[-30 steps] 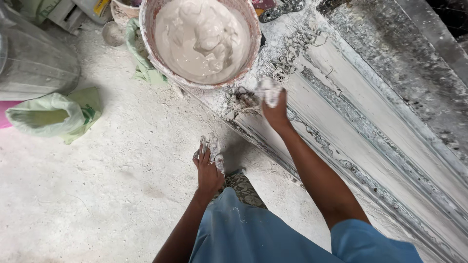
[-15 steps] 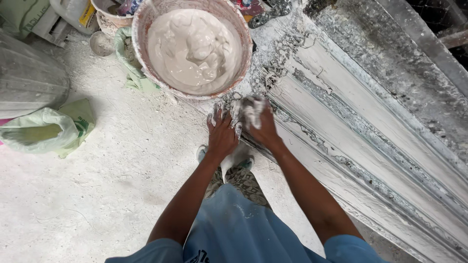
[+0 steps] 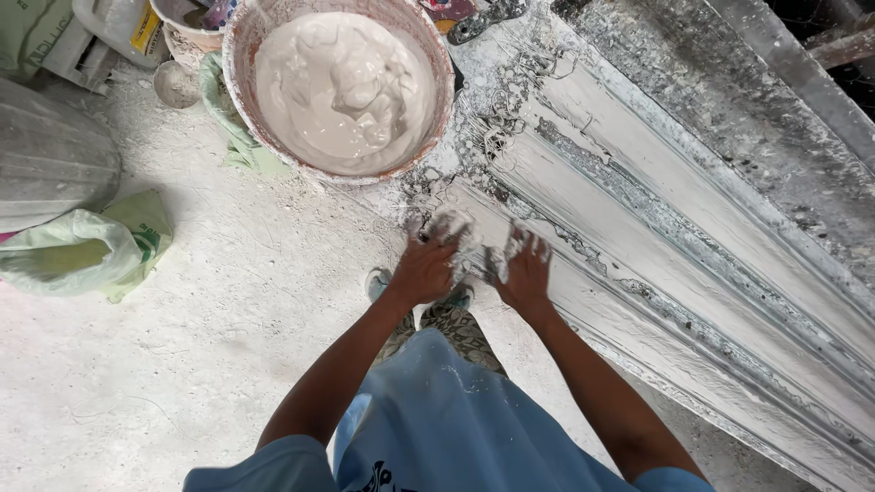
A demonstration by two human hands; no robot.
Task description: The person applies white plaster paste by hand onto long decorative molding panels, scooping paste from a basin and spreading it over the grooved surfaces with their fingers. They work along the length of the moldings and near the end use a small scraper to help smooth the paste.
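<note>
**Two hands on the near end of a plaster moulding form**

Seen from above, a person in a blue shirt (image 3: 437,419) leans over a dusty concrete floor (image 3: 182,364), patterned shoes (image 3: 460,323) visible under the arms. The left hand (image 3: 427,266) and the right hand (image 3: 527,273) lie side by side, palms down and fingers spread, pressing a clump of white plaster (image 3: 478,246) onto the near end of the long moulding form (image 3: 693,237); neither hand is clenched (both are smeared with plaster). The form runs diagonally from the hands toward the lower right edge of the view, its grooves coated white. Just beyond the hands, touching the form's end, stands a round basin (image 3: 239,64) full of wet plaster. To the left on the floor lies a pale green bag (image 3: 82,251), with a grey ribbed sheet (image 3: 50,169) behind it
</note>
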